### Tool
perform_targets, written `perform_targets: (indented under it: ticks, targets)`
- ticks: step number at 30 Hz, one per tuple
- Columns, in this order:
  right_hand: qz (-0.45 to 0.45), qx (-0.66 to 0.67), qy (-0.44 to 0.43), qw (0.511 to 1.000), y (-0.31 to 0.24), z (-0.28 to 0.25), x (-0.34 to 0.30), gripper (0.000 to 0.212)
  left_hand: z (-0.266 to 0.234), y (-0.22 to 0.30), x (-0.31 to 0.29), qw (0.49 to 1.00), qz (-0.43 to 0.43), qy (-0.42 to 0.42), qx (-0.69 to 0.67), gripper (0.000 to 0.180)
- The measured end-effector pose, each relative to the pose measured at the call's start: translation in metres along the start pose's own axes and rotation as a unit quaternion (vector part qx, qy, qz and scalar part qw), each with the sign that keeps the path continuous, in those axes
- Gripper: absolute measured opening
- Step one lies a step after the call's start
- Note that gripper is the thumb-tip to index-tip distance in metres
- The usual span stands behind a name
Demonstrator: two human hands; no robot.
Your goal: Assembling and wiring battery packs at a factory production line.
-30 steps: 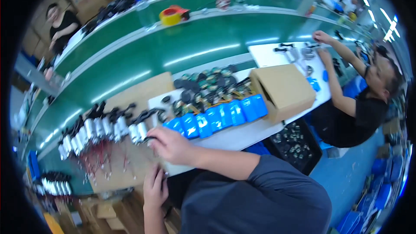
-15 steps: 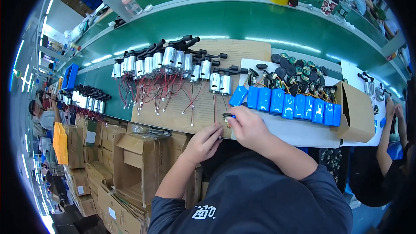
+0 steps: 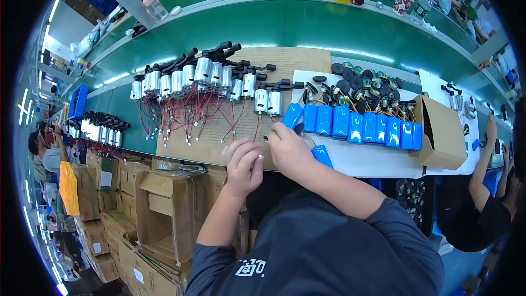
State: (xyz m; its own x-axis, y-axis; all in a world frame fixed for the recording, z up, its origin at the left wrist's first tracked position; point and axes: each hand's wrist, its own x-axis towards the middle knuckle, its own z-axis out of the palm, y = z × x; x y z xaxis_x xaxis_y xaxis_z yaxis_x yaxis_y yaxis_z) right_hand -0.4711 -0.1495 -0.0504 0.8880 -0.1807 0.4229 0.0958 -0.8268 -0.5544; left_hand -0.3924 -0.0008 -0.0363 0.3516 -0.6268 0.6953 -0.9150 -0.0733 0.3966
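Note:
My left hand (image 3: 244, 167) is raised just over the board's front edge, its fingers curled and a small pale spot at the thumb tip. A red wire from the nearest silver motor (image 3: 274, 103) runs down toward these fingers. My right hand (image 3: 289, 151) is closed beside it; a dark tip shows at its fingertips, but most of what it grips is hidden. Past its wrist lies a blue battery pack (image 3: 322, 155), with a thin wire leading up toward the hand. Another blue pack (image 3: 292, 116) leans tilted just beyond the knuckles.
Several silver motors (image 3: 203, 71) with black handles and red wires lie on cardboard (image 3: 213, 140). Blue packs (image 3: 341, 121) stand in a row before black round parts (image 3: 356, 84). An open carton (image 3: 445, 131) is at right; stacked boxes (image 3: 159, 208) fill the lower left. A co-worker's arm (image 3: 485, 159) is far right.
My left hand has lifted and turned away from my right. My right hand has moved slightly up and left. A blue battery pack now shows beside its wrist. The whole view has shifted slightly.

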Motion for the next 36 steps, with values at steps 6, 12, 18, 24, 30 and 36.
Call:
perform_targets:
  ticks: [6, 12, 18, 24, 30, 36]
  targets:
    - [-0.039, -0.013, 0.027, 0.999, 0.003, -0.018, -0.003, 0.025, 0.047, -0.007, 0.009, 0.974, -0.092, 0.074, -0.192, 0.009]
    - [-0.014, -0.142, -0.001, 0.990, 0.010, -0.081, -0.001, 0.025, 0.048, -0.010, 0.018, 0.984, -0.112, -0.090, -0.103, 0.007]
    - [-0.026, -0.133, -0.051, 0.989, 0.031, -0.083, 0.004, 0.020, 0.049, -0.009, 0.040, 0.970, -0.159, -0.133, -0.129, 0.006]
    - [0.029, 0.019, 0.021, 0.999, 0.041, -0.089, 0.007, 0.017, 0.047, -0.003, 0.048, 0.946, -0.229, -0.069, -0.216, 0.006]
    - [0.284, 0.393, -0.012, 0.875, 0.030, -0.091, 0.021, 0.019, 0.046, 0.002, 0.054, 0.954, -0.177, -0.056, -0.235, 0.007]
    - [0.247, 0.544, 0.025, 0.801, 0.033, -0.070, 0.015, 0.021, 0.049, 0.004, 0.049, 0.837, -0.358, -0.030, -0.413, 0.010]
